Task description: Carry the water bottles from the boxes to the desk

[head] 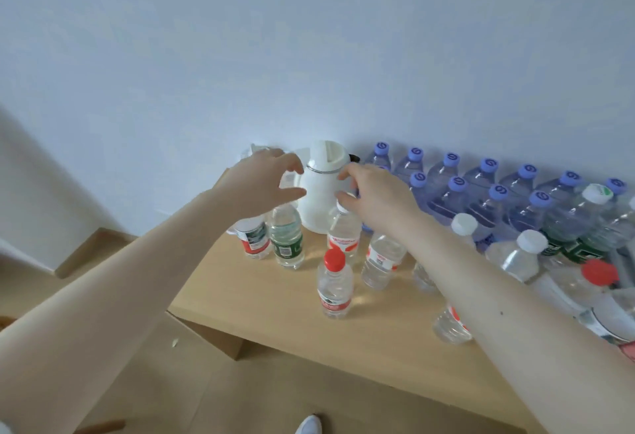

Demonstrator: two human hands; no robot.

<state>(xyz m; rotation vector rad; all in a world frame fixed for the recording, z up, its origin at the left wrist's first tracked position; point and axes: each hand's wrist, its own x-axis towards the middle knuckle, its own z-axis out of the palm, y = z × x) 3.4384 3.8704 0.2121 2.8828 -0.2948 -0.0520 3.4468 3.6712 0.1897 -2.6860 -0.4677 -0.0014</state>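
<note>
Pale wall (309, 38) fills the upper half of my feed, and below it a light wooden desk (261, 317) is crowded with water bottles. A double row of blue-capped bottles (457, 189) stands along the wall, and a loose group stands in front of a white kettle (321, 193).

I see the left hand (261, 183) hovering above the green-label bottle (286, 238), thumb and fingers spread in a wide curve with nothing between them. The right hand (381, 196) sits over the white-capped bottle (343, 234), with its fingertips at the cap. I cannot tell whether they pinch it or only touch it.

The bottles look full, so I judge each to be fairly heavy for its size. The clear plastic walls look thin and will likely give under a hard squeeze, and the smooth surface could slip. I would wrap the body just below the shoulder, or hook the neck under the cap, since a pinch on the cap alone seems a weak hold. They stand close together, so a careless reach could topple a neighbour. The red-capped bottle (334, 286) at the front stands apart and looks easiest to reach.

No boxes show clearly. A brown slab (220, 337) under the desk edge may be one, or part of the desk. The left hand covers the tops of the bottles beneath it, and the right forearm crosses several others. The frame edge cuts off the heap at far right
</note>
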